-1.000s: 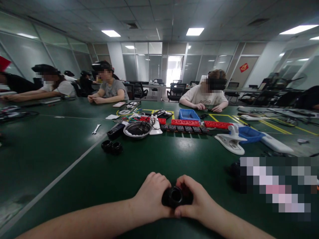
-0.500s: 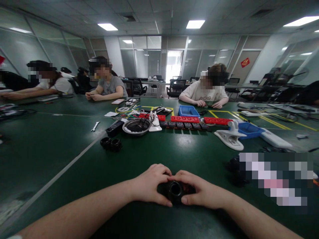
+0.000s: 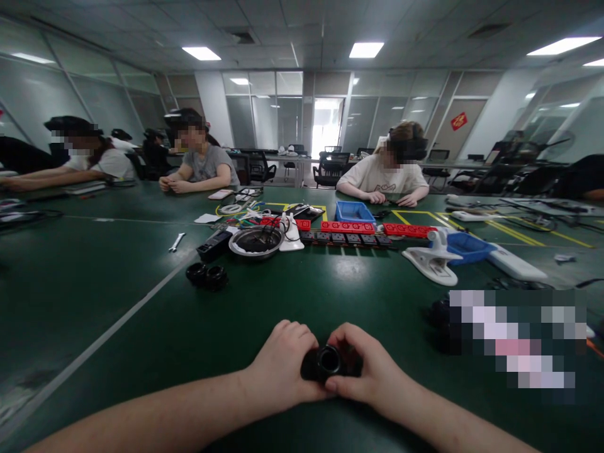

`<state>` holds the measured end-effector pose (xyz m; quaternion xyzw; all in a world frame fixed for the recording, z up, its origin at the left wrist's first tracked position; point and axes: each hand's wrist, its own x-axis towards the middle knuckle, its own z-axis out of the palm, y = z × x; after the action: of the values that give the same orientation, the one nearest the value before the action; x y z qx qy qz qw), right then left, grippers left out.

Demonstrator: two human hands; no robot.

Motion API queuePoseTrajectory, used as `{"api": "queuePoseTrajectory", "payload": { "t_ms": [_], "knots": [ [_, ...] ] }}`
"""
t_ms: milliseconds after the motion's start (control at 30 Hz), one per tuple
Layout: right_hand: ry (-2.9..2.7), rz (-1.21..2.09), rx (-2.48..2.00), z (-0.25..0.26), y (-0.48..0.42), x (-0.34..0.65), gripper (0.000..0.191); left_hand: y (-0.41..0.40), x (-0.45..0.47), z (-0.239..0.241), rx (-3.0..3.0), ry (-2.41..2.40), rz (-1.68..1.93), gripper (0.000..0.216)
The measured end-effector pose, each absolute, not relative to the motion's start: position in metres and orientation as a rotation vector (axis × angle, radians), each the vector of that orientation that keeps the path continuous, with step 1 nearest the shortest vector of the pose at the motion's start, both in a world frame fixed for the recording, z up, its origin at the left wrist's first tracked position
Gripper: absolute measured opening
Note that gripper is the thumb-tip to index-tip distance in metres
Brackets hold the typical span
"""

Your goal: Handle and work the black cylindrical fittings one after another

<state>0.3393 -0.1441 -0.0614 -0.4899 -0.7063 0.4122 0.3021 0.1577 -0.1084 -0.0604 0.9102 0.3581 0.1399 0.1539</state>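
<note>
A small black ring-shaped part (image 3: 327, 363) with a round hole sits between my two hands, low on the green table (image 3: 141, 327). My left hand (image 3: 282, 366) is closed round its left side, fingers curled over the top. My right hand (image 3: 365, 363) grips its right side, thumb underneath and fingers bent over it. Both wrists rest near the table's front edge. Two similar black ring parts (image 3: 206, 275) lie together further out on the left, apart from my hands.
A metal bowl (image 3: 255, 241), red and black power strips (image 3: 352, 233), blue bins (image 3: 357, 212), a white clamp (image 3: 431, 261) and a wrench (image 3: 176, 241) lie across the middle. Three people sit at the far side. A white line crosses the table at left.
My hands have curled tighter round the black part and shifted slightly on it; the view tilted a little. Nothing else on the table moved.
</note>
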Motion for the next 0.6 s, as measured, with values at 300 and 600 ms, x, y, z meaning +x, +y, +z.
{"api": "queuePoseTrajectory", "payload": {
  "t_ms": [300, 600],
  "knots": [
    [-2.001, 1.474, -0.908, -0.062, -0.121, 0.362, 0.044, -0.083, 0.15, -0.063, 2.623, 0.538, 0.342, 0.039],
    [-1.846, 1.343, -1.088, -0.06, -0.138, 0.354, 0.065, -0.105, 0.153, -0.065, 2.595, 0.978, 0.502, 0.065]
  ]
}}
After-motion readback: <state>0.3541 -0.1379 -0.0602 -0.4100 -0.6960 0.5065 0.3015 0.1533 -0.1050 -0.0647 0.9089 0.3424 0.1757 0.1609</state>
